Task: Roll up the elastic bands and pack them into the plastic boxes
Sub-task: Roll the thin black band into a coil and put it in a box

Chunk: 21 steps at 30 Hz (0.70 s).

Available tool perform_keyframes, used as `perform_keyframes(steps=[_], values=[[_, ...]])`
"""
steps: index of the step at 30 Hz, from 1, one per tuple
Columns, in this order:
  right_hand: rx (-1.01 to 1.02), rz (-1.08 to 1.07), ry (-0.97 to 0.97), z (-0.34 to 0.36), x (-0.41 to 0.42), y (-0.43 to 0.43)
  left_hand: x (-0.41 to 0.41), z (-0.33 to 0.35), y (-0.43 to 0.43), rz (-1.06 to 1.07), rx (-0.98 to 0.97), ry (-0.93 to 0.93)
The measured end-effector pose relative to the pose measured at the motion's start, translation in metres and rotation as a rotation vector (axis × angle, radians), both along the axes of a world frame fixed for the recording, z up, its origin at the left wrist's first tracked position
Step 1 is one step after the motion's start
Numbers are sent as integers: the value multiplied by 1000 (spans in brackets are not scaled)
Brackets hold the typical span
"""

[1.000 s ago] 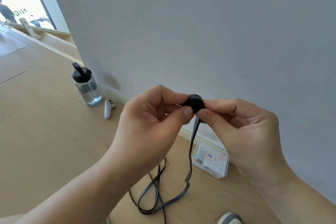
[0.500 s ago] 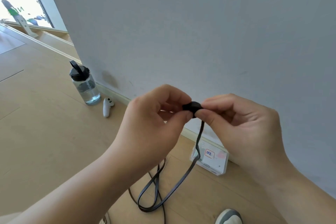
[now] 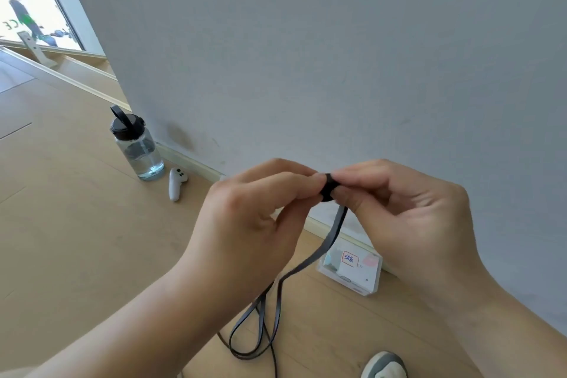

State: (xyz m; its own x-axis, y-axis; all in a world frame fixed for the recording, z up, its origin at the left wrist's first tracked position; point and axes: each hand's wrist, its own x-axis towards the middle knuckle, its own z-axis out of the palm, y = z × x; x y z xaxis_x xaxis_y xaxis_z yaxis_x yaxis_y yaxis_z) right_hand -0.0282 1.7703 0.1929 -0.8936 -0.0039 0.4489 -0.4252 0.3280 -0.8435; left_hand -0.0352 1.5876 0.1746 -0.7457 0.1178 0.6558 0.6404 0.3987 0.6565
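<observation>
Both hands pinch a small black roll of band in mid-air, the left hand and right hand meeting fingertip to fingertip on it, while the loose band trails down to loops on the floor. A clear box lies by the wall below. The winding would go best with the tail kept flat and lightly taut, so each turn lands square and the coil does not spring open.

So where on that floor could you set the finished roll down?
Bare wood lies left of the water bottle and white controller. It is crowded below the hands, where loose elastic band trails beside the plastic box.
</observation>
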Motion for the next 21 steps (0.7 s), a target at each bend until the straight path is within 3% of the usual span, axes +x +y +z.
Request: perform_keyframes(steps=[3,6,8,10,13,15,18,21], values=[[-185,-23,-73,3,1,0,2,4,2,-2,151,-95],[-173,35,-92,2,3,0,8,8,7,-2,427,-374],[-135,31,-81,-1,3,1,8,7,8,-36,512,-539],[-26,29,-44,-2,2,3,5,7,7,-35,384,-542],[118,79,4,-3,-1,7,3,6,5,43,-2,-234],[159,82,39,-2,-1,7,5,3,7,52,-74,-134],[76,42,-13,1,2,5,9,7,10,78,90,-259],[-213,11,-179,7,2,4,9,16,11,-6,420,-518]])
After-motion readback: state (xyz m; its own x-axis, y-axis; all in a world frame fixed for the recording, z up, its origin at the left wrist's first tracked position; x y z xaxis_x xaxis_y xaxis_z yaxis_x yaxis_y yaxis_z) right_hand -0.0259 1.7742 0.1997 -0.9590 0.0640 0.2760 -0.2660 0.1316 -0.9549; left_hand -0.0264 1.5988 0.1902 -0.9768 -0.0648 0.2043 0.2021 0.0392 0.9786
